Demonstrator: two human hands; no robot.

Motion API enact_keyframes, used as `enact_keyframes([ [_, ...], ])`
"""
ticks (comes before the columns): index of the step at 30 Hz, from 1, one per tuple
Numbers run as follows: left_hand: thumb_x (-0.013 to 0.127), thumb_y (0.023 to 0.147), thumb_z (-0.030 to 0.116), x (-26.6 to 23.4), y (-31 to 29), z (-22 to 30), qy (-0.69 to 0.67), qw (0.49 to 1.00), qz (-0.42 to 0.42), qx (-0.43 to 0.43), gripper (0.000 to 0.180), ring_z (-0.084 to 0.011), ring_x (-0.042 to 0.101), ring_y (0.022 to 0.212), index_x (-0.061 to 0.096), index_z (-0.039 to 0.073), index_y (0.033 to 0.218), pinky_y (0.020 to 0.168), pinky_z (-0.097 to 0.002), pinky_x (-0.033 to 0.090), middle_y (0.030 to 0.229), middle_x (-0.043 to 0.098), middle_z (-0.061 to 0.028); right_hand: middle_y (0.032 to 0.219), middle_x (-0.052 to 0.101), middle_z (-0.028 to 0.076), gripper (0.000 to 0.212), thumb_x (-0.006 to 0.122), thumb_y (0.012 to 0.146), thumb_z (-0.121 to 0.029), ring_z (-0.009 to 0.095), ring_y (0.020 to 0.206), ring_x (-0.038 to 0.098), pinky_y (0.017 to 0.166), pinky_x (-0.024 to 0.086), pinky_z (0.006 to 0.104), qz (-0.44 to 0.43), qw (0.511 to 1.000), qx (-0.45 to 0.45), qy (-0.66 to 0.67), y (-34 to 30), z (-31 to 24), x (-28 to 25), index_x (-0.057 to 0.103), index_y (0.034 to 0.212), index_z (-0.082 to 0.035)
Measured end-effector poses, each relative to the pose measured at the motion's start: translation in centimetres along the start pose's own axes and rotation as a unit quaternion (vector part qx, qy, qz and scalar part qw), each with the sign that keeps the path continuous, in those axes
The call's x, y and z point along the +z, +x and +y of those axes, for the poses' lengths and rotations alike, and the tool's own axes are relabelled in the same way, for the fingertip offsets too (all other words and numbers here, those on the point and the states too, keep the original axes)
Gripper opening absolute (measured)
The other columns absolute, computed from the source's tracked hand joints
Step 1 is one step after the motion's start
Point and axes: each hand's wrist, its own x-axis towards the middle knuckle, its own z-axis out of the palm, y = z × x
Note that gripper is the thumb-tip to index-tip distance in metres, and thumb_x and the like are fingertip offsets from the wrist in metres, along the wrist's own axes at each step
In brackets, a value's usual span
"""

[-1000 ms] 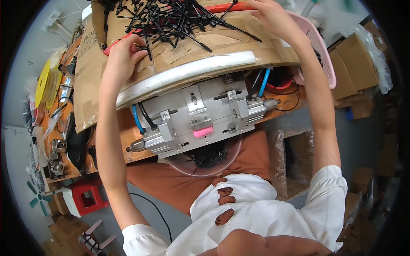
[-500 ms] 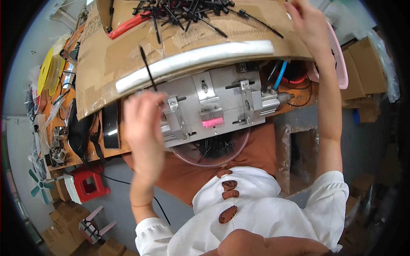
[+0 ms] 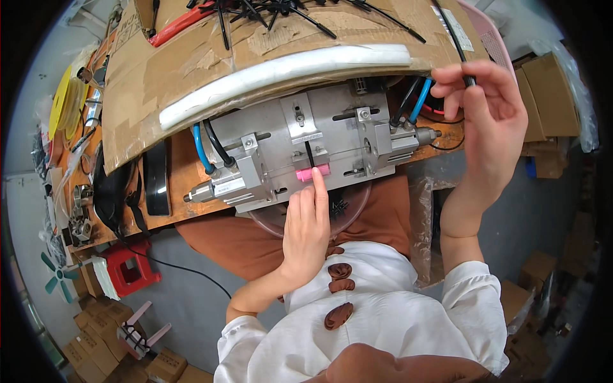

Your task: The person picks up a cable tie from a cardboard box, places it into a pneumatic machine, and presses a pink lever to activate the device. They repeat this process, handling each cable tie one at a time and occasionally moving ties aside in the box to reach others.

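My left hand [image 3: 305, 223] reaches up from below, its index finger stretched out onto the pink block [image 3: 313, 173] of the metal fixture [image 3: 319, 124]. A thin black rod [image 3: 310, 153] stands in the fixture's middle holder, and the fingertip meets its near end. The other fingers of this hand lie close together. Off to the right, my right hand [image 3: 488, 121] is closed in a pinch, with another long black rod [image 3: 454, 38] held by its thicker lower end. That rod points up and away over the cardboard.
Behind the fixture, a cardboard sheet [image 3: 137, 118] edged with a white padded strip [image 3: 287, 73] bears a pile of black rods [image 3: 281, 13]. Metal cylinders [image 3: 223, 188] with hoses flank the fixture. Below it is a clear bowl [image 3: 357, 214]. A red stool [image 3: 131, 271] stands at left.
My left hand has come right and down from the fixture's left end to its middle, where a black rod now stands. My right hand has drawn back from the pile, holding a rod.
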Motion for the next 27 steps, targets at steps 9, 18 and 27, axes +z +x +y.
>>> enact_keyframes([
  [9, 0.056, 0.071, -0.01, -1.3, -0.4, 0.1, -0.025, 0.999, -0.03, -0.02, 0.074, -0.029, 0.051, 0.096, 0.031, -0.008, 0.141, 0.082, -0.0339, 0.047, 0.108, 0.05, -0.0156, 0.082, 0.064, 0.011, 0.057, 0.074, 0.073, 0.002, 0.016, 0.065, 0.061, 0.057, 0.051, 0.0285, -0.135, 0.947, -0.104, -0.271, -10.2, 3.3, 3.5, 0.052, 0.125, 0.007],
  [18, 0.056, 0.074, -0.011, -3.3, -2.2, -0.7, -0.098, 0.993, -0.011, -0.067, 0.074, -0.031, 0.049, 0.101, 0.032, -0.004, 0.143, 0.082, -0.0363, 0.046, 0.116, 0.049, -0.0164, 0.063, 0.053, 0.007, 0.066, 0.07, 0.077, -0.006, 0.019, 0.055, 0.055, 0.05, 0.045, 0.0329, -0.245, 0.922, -0.062, -0.293, -13.8, 7.6, 7.1, 0.043, 0.136, 0.004],
  [27, 0.049, 0.076, -0.012, -8.6, 9.3, -6.7, -0.016, 0.984, 0.166, 0.055, 0.058, -0.0276, 0.052, 0.09, 0.051, 0.003, 0.132, 0.082, -0.0375, 0.045, 0.094, 0.053, -0.0137, 0.083, 0.061, 0.008, 0.063, 0.072, 0.077, -0.016, 0.018, 0.062, 0.06, 0.048, 0.047, 0.031, -0.284, 0.878, -0.091, -0.375, -8.1, 3.7, 5.0, 0.048, 0.134, -0.002],
])
